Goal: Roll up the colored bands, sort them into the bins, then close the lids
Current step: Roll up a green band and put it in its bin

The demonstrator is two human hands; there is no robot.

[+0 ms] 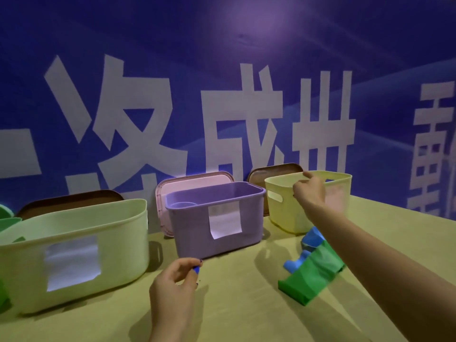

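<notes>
Setting: staged demo/recording setup, likely exhibition-type space, not a home. Evidence: large blue printed banner (222,82) w/ big white characters as backdrop, directly behind plain tan surface (246,304); labelled plastic bins (212,218) lined up along it.

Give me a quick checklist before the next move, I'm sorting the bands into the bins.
1. Purple bin open, pink lid propped behind it: ok.
2. Yellow bin open, right hand at its rim: ok.
3. Left hand has a grip on a small blue piece; rolled or not: cannot tell.
4. Green band and blue band lie unrolled on the table: not ok.
5. Labels on the bins readable: cannot tell.
</notes>
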